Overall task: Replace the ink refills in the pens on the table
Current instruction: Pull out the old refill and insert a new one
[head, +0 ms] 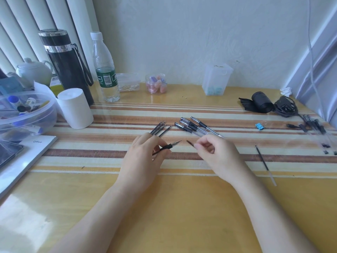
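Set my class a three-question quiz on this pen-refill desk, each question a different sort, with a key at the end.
1. True or false: the left hand grips a black pen piece with a pointed tip.
2. Where do the clear-barrelled pens lie? A) just beyond the right hand, which pinches a small dark piece; B) in the left hand's grip; C) left of the left hand.
3. Fill in: the binder clip on the striped mat is ___ in colour.
Key: 1 true; 2 A; 3 blue.
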